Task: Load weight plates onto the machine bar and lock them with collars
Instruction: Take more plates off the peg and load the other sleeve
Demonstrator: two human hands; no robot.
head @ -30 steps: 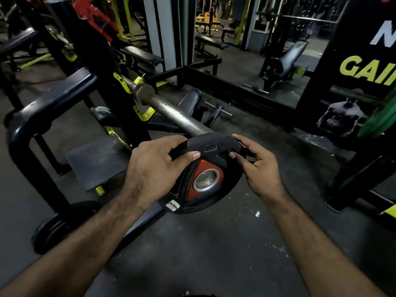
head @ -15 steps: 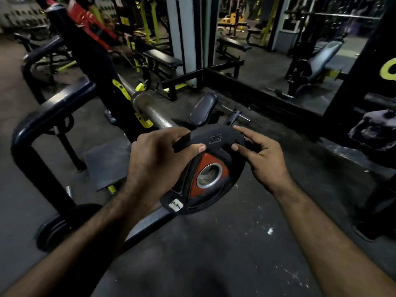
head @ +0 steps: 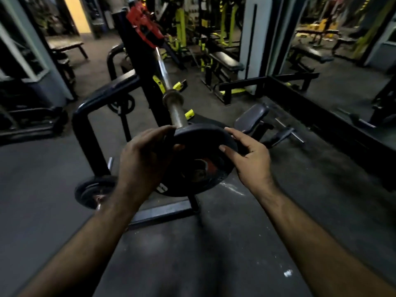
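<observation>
Two hands, left hand [head: 143, 159] and right hand [head: 250, 159], grip one plate [head: 201, 166] by its opposite rims, fingers curled over the top edge. Change: a second ago the plate faced the camera, bore showing; now it is tipped flatter, its upper rim at the tip of the bar [head: 177, 113]. Judged: threading under way, no collar visible. Beyond: bare sleeve runs clear to its shoulder; black frame [head: 102, 99] close on the left, open floor [head: 278, 185] on the right.
</observation>
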